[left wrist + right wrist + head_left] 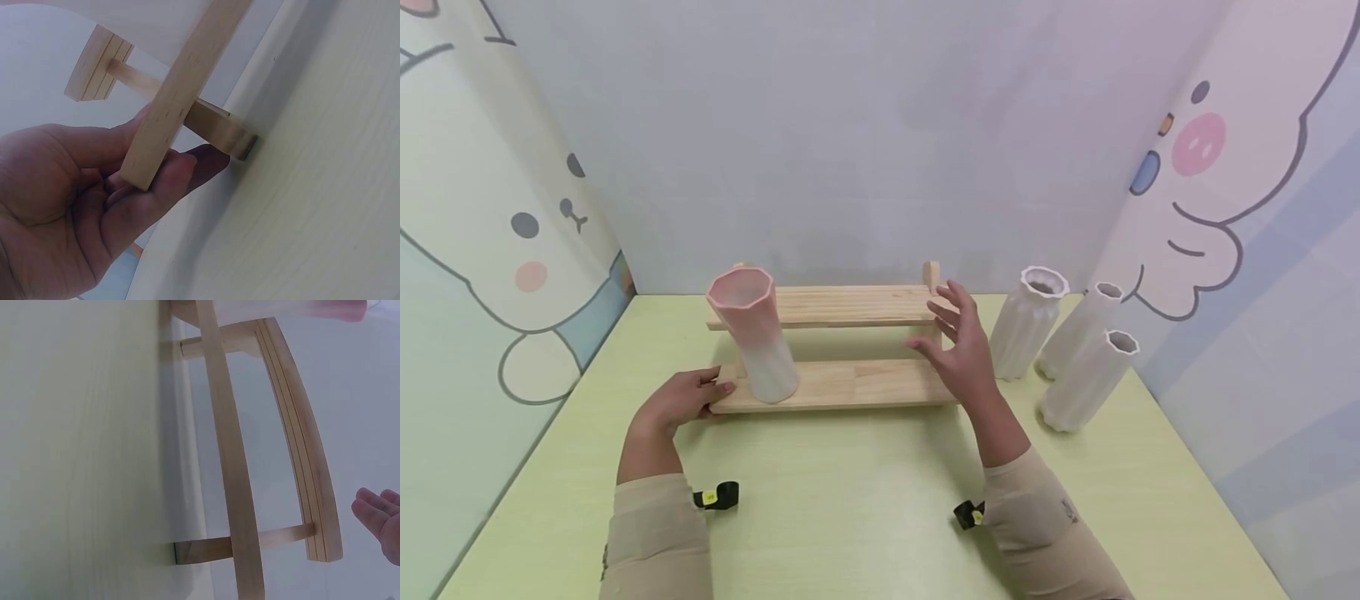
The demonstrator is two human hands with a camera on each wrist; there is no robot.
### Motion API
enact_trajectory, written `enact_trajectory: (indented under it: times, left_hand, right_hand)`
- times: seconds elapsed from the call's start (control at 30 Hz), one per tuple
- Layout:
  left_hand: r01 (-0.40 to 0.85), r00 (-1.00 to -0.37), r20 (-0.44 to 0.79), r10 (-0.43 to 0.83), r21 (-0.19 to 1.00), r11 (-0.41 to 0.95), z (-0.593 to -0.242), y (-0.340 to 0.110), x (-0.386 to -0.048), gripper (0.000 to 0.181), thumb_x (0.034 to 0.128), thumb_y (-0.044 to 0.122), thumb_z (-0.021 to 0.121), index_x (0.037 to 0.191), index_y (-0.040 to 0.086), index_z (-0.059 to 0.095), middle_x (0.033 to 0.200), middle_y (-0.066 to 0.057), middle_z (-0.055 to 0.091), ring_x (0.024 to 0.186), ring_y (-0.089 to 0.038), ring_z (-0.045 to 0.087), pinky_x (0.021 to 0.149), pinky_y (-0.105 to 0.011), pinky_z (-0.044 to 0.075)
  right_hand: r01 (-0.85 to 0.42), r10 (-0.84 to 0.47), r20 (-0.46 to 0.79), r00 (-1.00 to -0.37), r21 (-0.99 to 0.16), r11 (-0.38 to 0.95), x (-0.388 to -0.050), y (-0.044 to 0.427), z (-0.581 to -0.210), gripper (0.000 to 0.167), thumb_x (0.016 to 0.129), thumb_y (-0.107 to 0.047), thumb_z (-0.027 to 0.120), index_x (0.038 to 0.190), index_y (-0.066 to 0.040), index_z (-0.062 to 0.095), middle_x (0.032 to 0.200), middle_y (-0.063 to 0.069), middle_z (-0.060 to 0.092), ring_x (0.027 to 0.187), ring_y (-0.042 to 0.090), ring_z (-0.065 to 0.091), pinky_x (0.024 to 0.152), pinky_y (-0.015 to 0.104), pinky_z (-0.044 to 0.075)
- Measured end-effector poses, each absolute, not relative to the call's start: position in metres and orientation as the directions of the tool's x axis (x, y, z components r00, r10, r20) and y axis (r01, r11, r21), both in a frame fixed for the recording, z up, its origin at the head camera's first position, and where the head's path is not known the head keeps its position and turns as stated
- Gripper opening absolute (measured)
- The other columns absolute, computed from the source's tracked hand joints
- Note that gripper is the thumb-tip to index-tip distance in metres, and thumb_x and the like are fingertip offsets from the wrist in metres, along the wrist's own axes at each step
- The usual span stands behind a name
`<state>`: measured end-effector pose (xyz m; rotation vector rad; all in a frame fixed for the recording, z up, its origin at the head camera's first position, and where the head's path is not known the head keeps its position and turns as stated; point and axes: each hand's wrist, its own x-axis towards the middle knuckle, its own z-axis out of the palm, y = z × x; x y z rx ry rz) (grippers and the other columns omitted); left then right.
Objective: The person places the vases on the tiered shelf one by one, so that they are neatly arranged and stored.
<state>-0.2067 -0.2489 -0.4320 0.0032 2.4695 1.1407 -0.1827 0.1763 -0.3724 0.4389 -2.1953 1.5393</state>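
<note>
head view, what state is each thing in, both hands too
Rack: standing on the table
Pink vase: upright, open-topped, on the left of the lower shelf
Wide white vase: upright, open-topped, nearest the rack
Rear white vase: upright, open-topped, partly hidden
Front white vase: upright, open-topped
Left hand: gripping the lower shelf's left end
Right hand: open, holding nothing, by the rack's right end

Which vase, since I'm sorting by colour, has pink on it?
The vase on the rack: its top is pink; the other three are white.
</note>
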Motion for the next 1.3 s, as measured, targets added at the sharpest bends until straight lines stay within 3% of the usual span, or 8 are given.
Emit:
enact_trajectory:
  times: [0.3,0.57,0.83,1.03,1.3]
  left_hand:
    - [-0.169,-0.909,-0.376,0.18,0.727,0.665,-0.431,-0.245,-0.208,0.081,0.098,0.048,0.055,0.154,-0.001,0.021,0.14,-0.026,0.05,0.097,-0.02,0.063,0.103,-0.058,0.041]
    - [-0.173,-0.905,-0.385,0.181,0.723,0.668,-0.431,-0.244,-0.21,0.083,0.0974,0.049,0.056,0.154,-0.001,0.021,0.142,-0.028,0.048,0.101,-0.022,0.063,0.103,-0.059,0.04]
    - [-0.17,-0.903,-0.385,0.193,0.73,0.662,-0.431,-0.245,-0.209,0.082,0.0975,0.048,0.056,0.154,-0.001,0.021,0.14,-0.027,0.05,0.102,-0.022,0.064,0.103,-0.06,0.04]
    - [-0.17,-0.898,-0.389,0.206,0.739,0.652,-0.43,-0.247,-0.209,0.083,0.0976,0.048,0.056,0.154,-0.002,0.02,0.145,-0.029,0.044,0.106,-0.023,0.066,0.106,-0.062,0.036]
    - [-0.163,-0.893,-0.401,0.206,0.715,0.68,-0.427,-0.251,-0.21,0.085,0.097,0.052,0.055,0.154,0.001,0.019,0.145,-0.028,0.045,0.106,-0.023,0.066,0.106,-0.067,0.032]
  right_hand:
    - [-0.502,0.007,0.543,-0.84,-0.782,0.37,-0.184,0.198,-0.373,0.098,0.076,-0.051,0.076,0.154,-0.021,0.025,0.149,0.007,0.041,0.129,0.029,0.053,0.107,0.043,0.044]
    - [-0.505,-0.016,0.54,-0.841,-0.774,0.382,-0.178,0.216,-0.362,0.091,0.08,-0.034,0.08,0.152,-0.017,0.028,0.147,0.01,0.043,0.129,0.033,0.053,0.109,0.046,0.042]
    - [-0.492,0.008,0.55,-0.835,-0.754,0.436,-0.169,0.233,-0.347,0.089,0.079,-0.033,0.08,0.151,-0.015,0.03,0.147,0.008,0.045,0.13,0.031,0.053,0.109,0.044,0.042]
    - [-0.482,0.05,0.571,-0.819,-0.733,0.48,-0.158,0.248,-0.329,0.088,0.079,-0.031,0.081,0.15,-0.013,0.032,0.147,0.008,0.047,0.131,0.03,0.052,0.109,0.04,0.042]
    - [-0.452,0.062,0.567,-0.821,-0.713,0.536,-0.14,0.273,-0.311,0.083,0.079,-0.015,0.082,0.148,-0.012,0.035,0.145,0.009,0.049,0.13,0.031,0.052,0.108,0.029,0.042]
